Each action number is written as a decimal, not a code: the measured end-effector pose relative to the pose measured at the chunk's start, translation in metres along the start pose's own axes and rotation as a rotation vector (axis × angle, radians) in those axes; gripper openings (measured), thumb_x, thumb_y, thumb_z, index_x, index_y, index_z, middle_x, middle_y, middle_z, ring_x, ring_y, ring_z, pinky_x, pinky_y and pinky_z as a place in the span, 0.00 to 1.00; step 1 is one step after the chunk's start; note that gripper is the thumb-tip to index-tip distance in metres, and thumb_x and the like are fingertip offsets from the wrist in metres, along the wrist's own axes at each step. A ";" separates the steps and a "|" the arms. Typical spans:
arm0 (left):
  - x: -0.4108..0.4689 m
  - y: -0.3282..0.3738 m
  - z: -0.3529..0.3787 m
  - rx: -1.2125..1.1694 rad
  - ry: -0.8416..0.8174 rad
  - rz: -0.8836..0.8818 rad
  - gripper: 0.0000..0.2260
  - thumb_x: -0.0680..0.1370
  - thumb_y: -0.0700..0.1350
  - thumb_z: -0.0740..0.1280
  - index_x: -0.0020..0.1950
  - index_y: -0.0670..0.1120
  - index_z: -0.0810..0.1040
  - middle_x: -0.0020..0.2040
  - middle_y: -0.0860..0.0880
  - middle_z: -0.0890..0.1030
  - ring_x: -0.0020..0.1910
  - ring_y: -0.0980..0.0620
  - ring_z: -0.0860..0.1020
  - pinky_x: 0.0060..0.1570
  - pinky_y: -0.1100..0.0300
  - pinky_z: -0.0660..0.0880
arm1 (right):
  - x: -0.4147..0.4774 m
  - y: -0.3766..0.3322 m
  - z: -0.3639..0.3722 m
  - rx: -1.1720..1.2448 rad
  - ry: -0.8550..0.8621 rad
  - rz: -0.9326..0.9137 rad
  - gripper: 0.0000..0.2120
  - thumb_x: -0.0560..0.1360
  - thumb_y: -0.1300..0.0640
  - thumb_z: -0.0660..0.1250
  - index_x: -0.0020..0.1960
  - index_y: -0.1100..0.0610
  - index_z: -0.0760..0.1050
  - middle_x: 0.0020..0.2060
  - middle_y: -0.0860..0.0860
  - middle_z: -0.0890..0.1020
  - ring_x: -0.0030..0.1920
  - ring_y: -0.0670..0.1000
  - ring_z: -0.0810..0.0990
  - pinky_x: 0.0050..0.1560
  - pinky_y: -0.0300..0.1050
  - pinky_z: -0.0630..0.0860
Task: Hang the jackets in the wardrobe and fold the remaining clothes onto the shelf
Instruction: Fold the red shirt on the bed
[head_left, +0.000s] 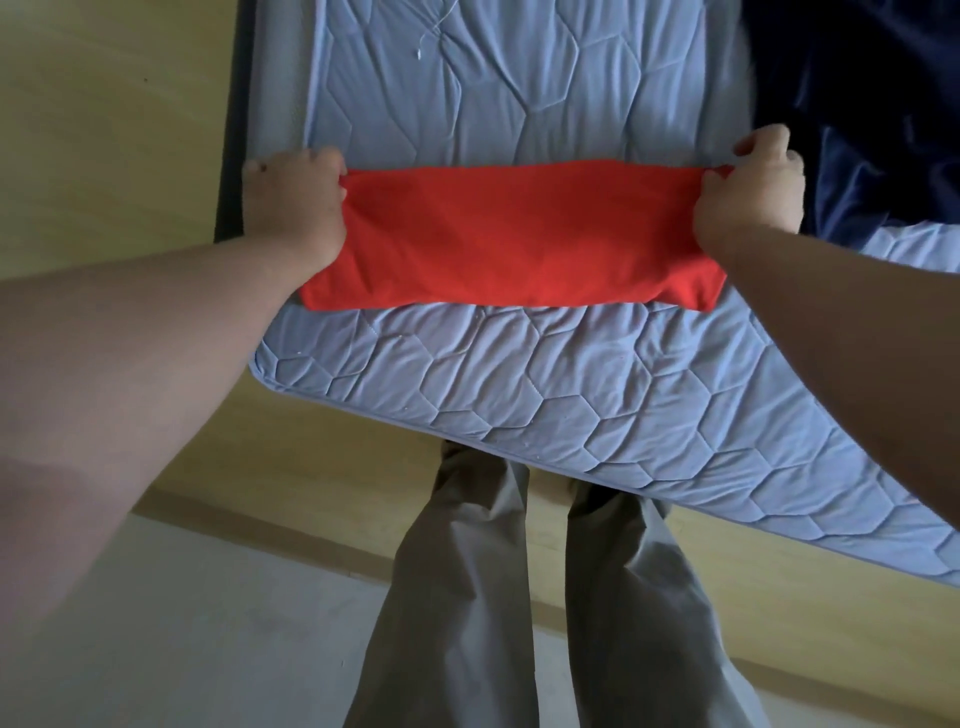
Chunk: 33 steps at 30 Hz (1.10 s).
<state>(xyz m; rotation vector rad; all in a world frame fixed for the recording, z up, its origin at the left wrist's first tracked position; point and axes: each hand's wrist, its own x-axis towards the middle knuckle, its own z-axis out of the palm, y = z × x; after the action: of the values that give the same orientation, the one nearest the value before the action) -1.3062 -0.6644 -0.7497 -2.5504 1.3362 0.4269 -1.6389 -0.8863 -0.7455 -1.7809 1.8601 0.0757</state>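
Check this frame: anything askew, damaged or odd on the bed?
Minor only: what looks like a loose white thread lies on the mattress near its far end. The red garment lies flat and square, left hand and right hand gripping its far corners. Nothing spilled or torn.

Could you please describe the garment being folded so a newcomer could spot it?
On the pale blue quilted mattress lies a red garment, folded into a long band, its far corners gripped by the left hand and right hand. The only other cloth, at the right, is dark navy.
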 end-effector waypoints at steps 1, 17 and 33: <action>-0.002 0.006 0.001 0.014 0.034 -0.037 0.09 0.81 0.43 0.62 0.60 0.45 0.76 0.57 0.39 0.79 0.59 0.36 0.76 0.60 0.42 0.68 | -0.003 0.004 0.003 0.033 0.008 0.053 0.20 0.78 0.50 0.65 0.67 0.56 0.68 0.65 0.58 0.74 0.63 0.60 0.76 0.61 0.50 0.70; -0.044 -0.007 0.054 -0.581 0.057 -0.726 0.25 0.83 0.59 0.53 0.61 0.41 0.78 0.58 0.41 0.81 0.54 0.42 0.78 0.57 0.50 0.73 | -0.016 0.040 0.031 0.187 -0.145 0.160 0.40 0.75 0.25 0.51 0.63 0.58 0.76 0.57 0.56 0.81 0.59 0.59 0.79 0.56 0.47 0.70; -0.006 -0.020 0.061 -0.478 0.275 -0.595 0.19 0.84 0.55 0.51 0.60 0.41 0.71 0.59 0.39 0.79 0.56 0.40 0.78 0.47 0.58 0.64 | -0.001 0.047 0.048 0.196 0.009 0.149 0.26 0.84 0.41 0.51 0.66 0.59 0.75 0.61 0.58 0.81 0.63 0.59 0.77 0.61 0.47 0.70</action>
<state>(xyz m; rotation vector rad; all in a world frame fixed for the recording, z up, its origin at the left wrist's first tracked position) -1.3018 -0.6280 -0.8031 -3.3209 0.5053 0.3067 -1.6661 -0.8601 -0.8006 -1.5129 1.9326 -0.0570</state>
